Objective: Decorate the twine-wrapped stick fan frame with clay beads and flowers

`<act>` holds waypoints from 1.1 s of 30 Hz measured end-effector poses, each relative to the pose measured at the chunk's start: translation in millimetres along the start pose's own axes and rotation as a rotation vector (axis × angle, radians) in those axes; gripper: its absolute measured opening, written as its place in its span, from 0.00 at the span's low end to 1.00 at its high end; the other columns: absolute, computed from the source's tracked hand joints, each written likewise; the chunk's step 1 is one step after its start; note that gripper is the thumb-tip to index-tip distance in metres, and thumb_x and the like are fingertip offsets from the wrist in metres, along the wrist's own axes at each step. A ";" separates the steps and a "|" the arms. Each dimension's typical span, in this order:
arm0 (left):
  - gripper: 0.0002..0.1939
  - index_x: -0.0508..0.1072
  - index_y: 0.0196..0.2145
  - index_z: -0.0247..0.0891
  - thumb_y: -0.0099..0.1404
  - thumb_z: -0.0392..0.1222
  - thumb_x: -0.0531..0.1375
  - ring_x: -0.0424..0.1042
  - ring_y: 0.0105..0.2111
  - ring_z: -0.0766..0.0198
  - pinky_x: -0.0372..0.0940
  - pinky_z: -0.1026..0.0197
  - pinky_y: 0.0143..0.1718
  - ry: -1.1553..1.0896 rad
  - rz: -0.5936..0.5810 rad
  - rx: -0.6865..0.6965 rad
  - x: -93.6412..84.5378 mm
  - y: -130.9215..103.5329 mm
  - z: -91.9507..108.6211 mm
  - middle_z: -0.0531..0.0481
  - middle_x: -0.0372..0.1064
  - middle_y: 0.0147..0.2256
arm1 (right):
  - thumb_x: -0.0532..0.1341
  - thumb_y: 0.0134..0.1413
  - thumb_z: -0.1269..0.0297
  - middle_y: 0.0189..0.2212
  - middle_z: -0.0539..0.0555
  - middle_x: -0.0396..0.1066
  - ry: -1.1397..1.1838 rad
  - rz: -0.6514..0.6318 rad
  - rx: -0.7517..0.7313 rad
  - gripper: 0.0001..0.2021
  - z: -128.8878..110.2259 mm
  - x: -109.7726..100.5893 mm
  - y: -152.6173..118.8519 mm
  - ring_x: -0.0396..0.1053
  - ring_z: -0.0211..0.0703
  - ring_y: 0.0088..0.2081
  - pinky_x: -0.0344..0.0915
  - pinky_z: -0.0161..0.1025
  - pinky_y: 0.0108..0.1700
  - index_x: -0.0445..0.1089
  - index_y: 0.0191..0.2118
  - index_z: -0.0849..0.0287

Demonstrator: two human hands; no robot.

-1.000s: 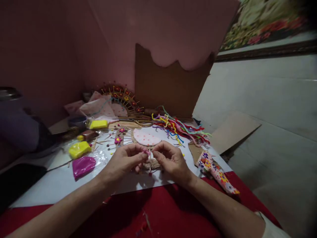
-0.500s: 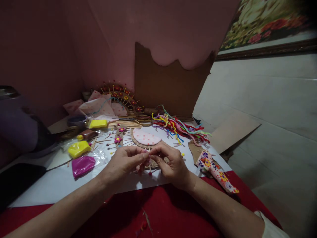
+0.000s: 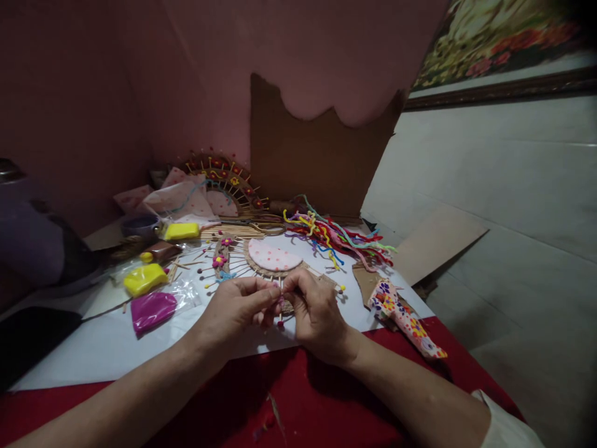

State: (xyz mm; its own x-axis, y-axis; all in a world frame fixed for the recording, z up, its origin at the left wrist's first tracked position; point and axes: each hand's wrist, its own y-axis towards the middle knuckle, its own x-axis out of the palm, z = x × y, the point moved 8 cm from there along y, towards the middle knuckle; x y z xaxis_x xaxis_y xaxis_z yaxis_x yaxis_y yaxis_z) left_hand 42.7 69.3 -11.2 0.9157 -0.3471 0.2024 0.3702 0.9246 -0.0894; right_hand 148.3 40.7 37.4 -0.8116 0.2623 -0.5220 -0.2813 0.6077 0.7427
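Note:
In the middle of the head view my left hand [image 3: 242, 305] and my right hand [image 3: 321, 317] meet, fingertips pinched together. A small pinkish piece [image 3: 277, 287] shows between them, too little of it visible to name. Just below and beyond lies a fan-shaped craft piece with a dotted pink half-round [image 3: 274, 255], thin sticks fanning out from it, and a brown outer band [image 3: 221, 254] carrying magenta flowers. My hands cover its near part. A stick tipped with a dark red ball [image 3: 280, 323] pokes out beneath my fingers.
Packets of yellow clay [image 3: 145, 278] and magenta clay [image 3: 153, 311] lie left. Coloured fuzzy strands [image 3: 336, 239], scissors [image 3: 265, 228] and a finished-looking fan [image 3: 224, 177] are at the back. A flower-patterned glue gun-like object [image 3: 405, 318] lies right. Brown cardboard [image 3: 317, 158] leans on the wall.
My right hand has turned slightly, its fingers curling closer around the small pinkish piece. The left hand keeps its pinch. The whole view has shifted a little.

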 end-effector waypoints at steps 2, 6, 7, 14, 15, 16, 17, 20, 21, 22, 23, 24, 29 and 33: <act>0.12 0.71 0.21 0.33 0.54 0.45 0.64 0.60 0.18 0.73 0.54 0.67 0.21 0.015 0.019 0.008 -1.1 -0.2 1.0 0.52 0.67 0.20 | 0.53 0.51 0.78 0.24 0.49 0.62 0.018 0.012 0.012 0.07 0.3 -1.1 -0.3 0.62 0.37 0.27 0.59 0.33 0.31 0.60 0.31 0.58; 0.11 0.72 0.23 0.33 0.54 0.44 0.64 0.60 0.19 0.72 0.55 0.67 0.22 0.059 0.063 0.025 -4.3 -1.5 6.1 0.52 0.67 0.21 | 0.54 0.55 0.73 0.25 0.50 0.65 0.118 -0.033 0.075 0.04 6.2 -1.1 1.4 0.63 0.37 0.28 0.60 0.34 0.31 0.64 0.33 0.59; 0.11 0.72 0.22 0.33 0.53 0.44 0.64 0.60 0.19 0.72 0.55 0.67 0.22 0.057 0.067 0.026 -4.5 -2.0 7.3 0.52 0.67 0.20 | 0.54 0.56 0.72 0.26 0.50 0.66 0.142 -0.044 0.100 0.03 8.2 -1.0 2.0 0.64 0.37 0.28 0.60 0.34 0.31 0.64 0.33 0.59; 0.10 0.72 0.22 0.33 0.52 0.43 0.64 0.60 0.19 0.71 0.55 0.66 0.22 0.082 0.086 0.027 -4.8 -2.7 7.2 0.52 0.67 0.19 | 0.55 0.56 0.68 0.25 0.51 0.67 0.208 -0.119 0.233 0.03 13.9 8.6 -0.6 0.65 0.38 0.28 0.61 0.35 0.31 0.63 0.32 0.59; 0.10 0.72 0.21 0.33 0.52 0.43 0.64 0.61 0.19 0.71 0.55 0.66 0.22 0.078 0.087 0.027 -5.3 -2.0 5.8 0.52 0.67 0.19 | 0.55 0.56 0.67 0.26 0.51 0.67 0.213 -0.123 0.248 0.03 14.7 10.1 -1.4 0.64 0.38 0.28 0.61 0.35 0.31 0.62 0.32 0.59; 0.10 0.72 0.21 0.33 0.52 0.43 0.64 0.60 0.19 0.71 0.55 0.66 0.22 0.066 0.089 0.029 -5.9 -1.2 4.7 0.52 0.67 0.19 | 0.54 0.57 0.67 0.25 0.51 0.66 0.222 -0.127 0.261 0.03 15.6 11.3 -2.0 0.64 0.38 0.28 0.61 0.35 0.30 0.62 0.32 0.58; 0.10 0.72 0.21 0.33 0.52 0.43 0.65 0.61 0.19 0.71 0.55 0.66 0.22 0.050 0.089 0.027 -6.4 -0.4 3.5 0.52 0.67 0.20 | 0.54 0.57 0.66 0.26 0.51 0.66 0.235 -0.129 0.274 0.04 17.0 12.2 -2.4 0.64 0.38 0.28 0.61 0.35 0.30 0.62 0.32 0.58; 0.13 0.72 0.23 0.32 0.52 0.47 0.65 0.62 0.19 0.70 0.56 0.66 0.23 -0.023 0.057 -0.002 -4.3 1.1 1.4 0.51 0.68 0.21 | 0.55 0.57 0.65 0.25 0.51 0.65 0.301 -0.126 0.322 0.05 23.5 12.7 -1.7 0.63 0.38 0.27 0.60 0.35 0.30 0.63 0.32 0.59; 0.14 0.72 0.24 0.32 0.53 0.48 0.64 0.62 0.20 0.70 0.57 0.66 0.24 -0.054 0.043 -0.008 -2.9 1.2 2.1 0.51 0.67 0.22 | 0.56 0.56 0.64 0.24 0.50 0.64 0.326 -0.120 0.339 0.05 26.0 12.1 -1.2 0.62 0.37 0.27 0.60 0.34 0.29 0.64 0.31 0.59; 0.15 0.72 0.26 0.32 0.54 0.50 0.63 0.63 0.20 0.70 0.58 0.65 0.24 -0.083 0.036 -0.009 -2.0 1.0 3.5 0.51 0.67 0.22 | 0.56 0.56 0.64 0.24 0.49 0.63 0.348 -0.114 0.354 0.06 28.3 11.4 -0.7 0.60 0.36 0.26 0.59 0.34 0.29 0.64 0.31 0.59; 0.16 0.72 0.27 0.32 0.56 0.51 0.62 0.63 0.20 0.69 0.58 0.65 0.24 -0.107 0.040 -0.005 -2.0 0.8 5.5 0.52 0.67 0.21 | 0.56 0.56 0.64 0.23 0.48 0.62 0.364 -0.104 0.365 0.06 30.2 10.5 -0.2 0.59 0.35 0.25 0.58 0.33 0.28 0.64 0.31 0.60; 0.15 0.72 0.28 0.33 0.56 0.51 0.61 0.63 0.20 0.69 0.58 0.66 0.23 -0.124 0.055 0.001 -3.0 0.5 7.6 0.52 0.66 0.21 | 0.56 0.56 0.64 0.23 0.48 0.61 0.375 -0.092 0.373 0.06 31.8 9.5 0.1 0.58 0.35 0.25 0.58 0.33 0.28 0.64 0.31 0.60; 0.14 0.71 0.24 0.31 0.52 0.47 0.65 0.62 0.20 0.71 0.58 0.66 0.23 -0.090 0.054 -0.038 -5.3 1.1 7.3 0.51 0.67 0.22 | 0.57 0.56 0.62 0.26 0.50 0.63 0.355 0.000 0.393 0.07 35.6 3.0 -0.8 0.61 0.36 0.27 0.59 0.33 0.29 0.64 0.31 0.60; 0.14 0.71 0.21 0.32 0.50 0.46 0.66 0.60 0.17 0.72 0.55 0.67 0.21 -0.007 0.046 -0.043 -6.1 1.8 5.6 0.52 0.66 0.19 | 0.57 0.56 0.59 0.24 0.49 0.62 0.371 -0.019 0.396 0.09 34.1 4.0 -1.1 0.59 0.35 0.25 0.58 0.32 0.26 0.64 0.31 0.59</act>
State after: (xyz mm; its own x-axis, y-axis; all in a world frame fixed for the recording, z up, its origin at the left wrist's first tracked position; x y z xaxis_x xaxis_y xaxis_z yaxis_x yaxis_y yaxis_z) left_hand 36.9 74.0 -7.1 0.9307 -0.3036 0.2041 0.3347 0.9318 -0.1406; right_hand 162.8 66.7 20.2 -0.9546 0.0099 -0.2979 -0.1414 0.8648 0.4819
